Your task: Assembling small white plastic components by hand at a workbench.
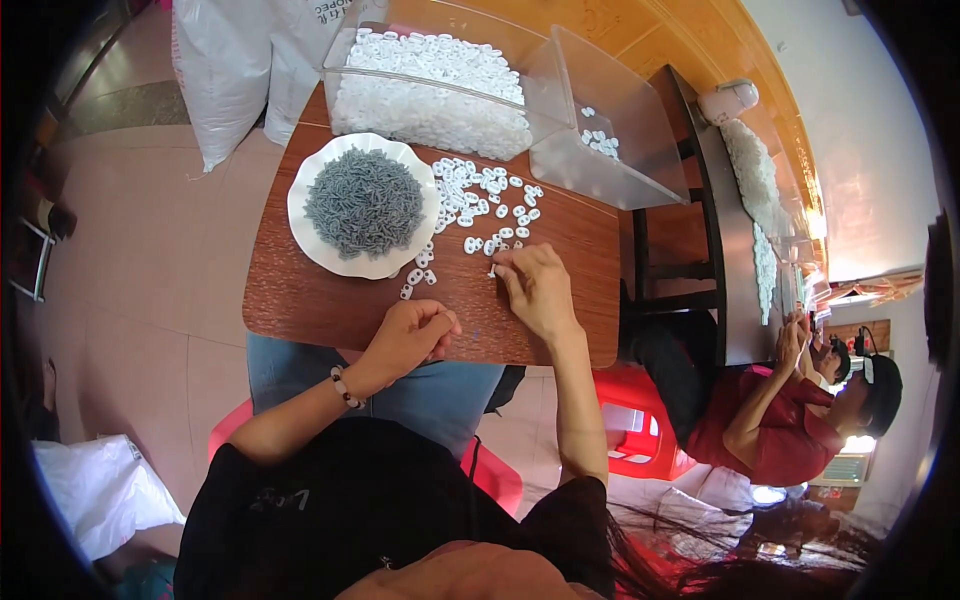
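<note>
My right hand (541, 290) is over the brown tabletop, thumb and index finger pinched at a small white plastic piece (492, 271). Closer to me, my left hand (411, 335) is curled at the table's near edge, fingertips together; whatever it holds is hidden. Small white oval pieces with two dark holes (466, 198) lie scattered beyond my hands. To their left stands a white dish with a wavy rim (303, 240), heaped with short grey ribbed plugs (362, 203).
A clear bin (430, 85) full of white pieces stands at the table's far side. Beside it, another clear bin (610, 165) holds a few. White sacks (222, 80) stand far left. At right, a person in a red shirt (765, 425) works at a dark table (742, 270).
</note>
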Motion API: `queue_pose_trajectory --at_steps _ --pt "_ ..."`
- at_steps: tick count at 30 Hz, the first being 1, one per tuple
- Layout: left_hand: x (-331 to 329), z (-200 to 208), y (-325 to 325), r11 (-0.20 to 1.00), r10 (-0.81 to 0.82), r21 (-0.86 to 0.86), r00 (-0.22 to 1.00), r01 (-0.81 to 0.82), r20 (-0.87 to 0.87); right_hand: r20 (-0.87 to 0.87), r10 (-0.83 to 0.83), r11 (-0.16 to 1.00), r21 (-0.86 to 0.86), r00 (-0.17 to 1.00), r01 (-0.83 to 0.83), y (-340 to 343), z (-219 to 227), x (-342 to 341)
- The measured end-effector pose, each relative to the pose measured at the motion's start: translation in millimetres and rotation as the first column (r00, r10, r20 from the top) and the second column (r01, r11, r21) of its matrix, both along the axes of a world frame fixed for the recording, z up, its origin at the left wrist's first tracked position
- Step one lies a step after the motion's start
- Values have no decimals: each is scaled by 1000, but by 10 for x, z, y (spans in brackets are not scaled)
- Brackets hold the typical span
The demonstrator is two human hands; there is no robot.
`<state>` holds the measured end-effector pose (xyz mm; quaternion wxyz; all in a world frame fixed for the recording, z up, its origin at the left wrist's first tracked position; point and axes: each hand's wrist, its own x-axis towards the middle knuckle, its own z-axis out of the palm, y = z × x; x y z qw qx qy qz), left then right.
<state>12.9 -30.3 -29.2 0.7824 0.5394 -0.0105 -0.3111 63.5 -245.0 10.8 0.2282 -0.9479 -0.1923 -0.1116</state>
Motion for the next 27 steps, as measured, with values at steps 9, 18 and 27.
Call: queue_pose_trajectory --at_steps 9,18,27 --pt "-4 5 8 1000 9 -19 1000 -9 4 26 -13 996 -85 1000 16 148 -12 144" --pt "-37 -35 -15 998 34 -59 999 -34 -1 15 -9 988 -157 1000 11 239 -127 284" --pt "-35 -99 -18 997 38 -69 999 -36 20 40 58 993 -106 997 -54 355 -130 306"
